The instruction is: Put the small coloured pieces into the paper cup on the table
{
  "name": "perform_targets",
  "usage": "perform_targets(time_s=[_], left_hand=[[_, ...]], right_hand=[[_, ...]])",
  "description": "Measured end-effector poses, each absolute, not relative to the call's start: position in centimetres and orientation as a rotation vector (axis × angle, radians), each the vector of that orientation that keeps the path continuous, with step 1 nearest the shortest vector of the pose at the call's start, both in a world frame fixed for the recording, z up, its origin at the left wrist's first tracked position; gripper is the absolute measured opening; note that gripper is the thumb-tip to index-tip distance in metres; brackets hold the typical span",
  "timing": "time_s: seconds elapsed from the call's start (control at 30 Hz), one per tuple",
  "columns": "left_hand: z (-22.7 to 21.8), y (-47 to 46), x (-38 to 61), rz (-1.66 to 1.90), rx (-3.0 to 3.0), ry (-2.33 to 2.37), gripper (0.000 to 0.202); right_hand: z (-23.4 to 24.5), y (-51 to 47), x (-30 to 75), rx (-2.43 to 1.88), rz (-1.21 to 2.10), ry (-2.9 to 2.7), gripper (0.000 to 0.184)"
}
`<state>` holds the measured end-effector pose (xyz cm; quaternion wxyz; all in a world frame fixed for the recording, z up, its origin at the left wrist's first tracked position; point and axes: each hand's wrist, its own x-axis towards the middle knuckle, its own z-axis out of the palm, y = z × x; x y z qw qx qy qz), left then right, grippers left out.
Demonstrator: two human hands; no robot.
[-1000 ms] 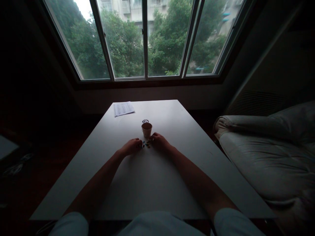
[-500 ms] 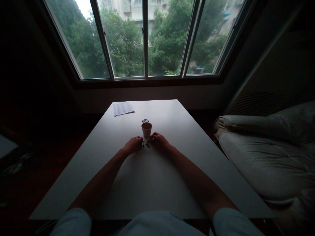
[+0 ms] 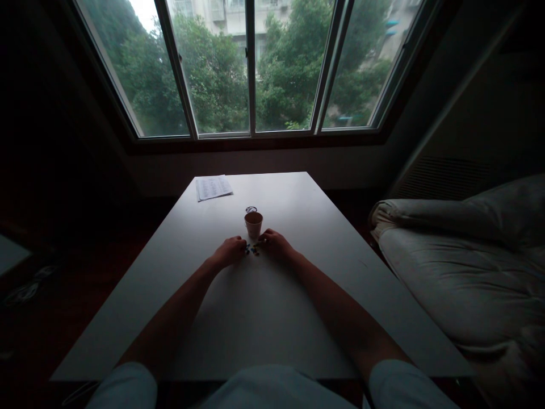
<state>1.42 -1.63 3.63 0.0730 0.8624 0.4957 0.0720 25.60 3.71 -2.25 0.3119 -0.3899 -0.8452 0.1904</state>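
Note:
Both my hands rest on a white table (image 3: 264, 318), knuckles up, just in front of a small paper cup (image 3: 254, 224). A few tiny dark pieces (image 3: 254, 250) lie on the table between my fingertips. My left hand (image 3: 229, 252) has its fingers curled at the pieces' left side. My right hand (image 3: 276, 245) is curled too, its fingertips pinched at the pieces beside the cup's base. What either hand grips is too small and dim to make out.
A printed sheet of paper (image 3: 213, 187) lies at the table's far left. A small dark ring-shaped object (image 3: 251, 209) sits behind the cup. A padded white sofa or bedding (image 3: 464, 255) stands to the right. A large window (image 3: 251, 68) is ahead.
Both hands have stayed nearly in place. The left hand has crept slightly right, closer to the pieces and the right hand.

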Motion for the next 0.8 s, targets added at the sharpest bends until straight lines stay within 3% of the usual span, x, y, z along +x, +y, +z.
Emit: perform_targets(time_s=[0.8], left_hand=[[3.55,-1.89,1.12,0.259,2.559,1.575,0.022]], right_hand=[[-2.73,4.08,25.59,-1.026,0.481,-2.210,0.019]])
